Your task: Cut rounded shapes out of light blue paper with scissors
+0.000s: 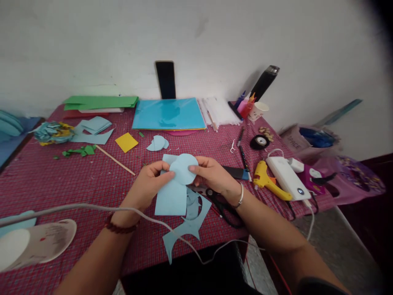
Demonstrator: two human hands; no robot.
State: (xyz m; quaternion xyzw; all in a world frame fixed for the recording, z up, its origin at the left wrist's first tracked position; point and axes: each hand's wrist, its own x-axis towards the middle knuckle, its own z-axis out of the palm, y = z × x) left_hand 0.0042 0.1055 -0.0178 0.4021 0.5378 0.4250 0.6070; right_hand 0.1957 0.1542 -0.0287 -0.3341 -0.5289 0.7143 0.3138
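Left hand (149,183) and right hand (211,174), fingers pinched on pale blue paper circle (183,168), black scissors (222,205) beneath on checked surface (76,180)

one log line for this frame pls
left hand: holds paper | right hand: holds disc | scissors: on table

A pale blue paper circle (183,168), flat and facing the camera, is pinched at its two edges above the red checked tablecloth (61,180), seemingly overlapping a pale blue paper sheet (170,196) hanging just below it.
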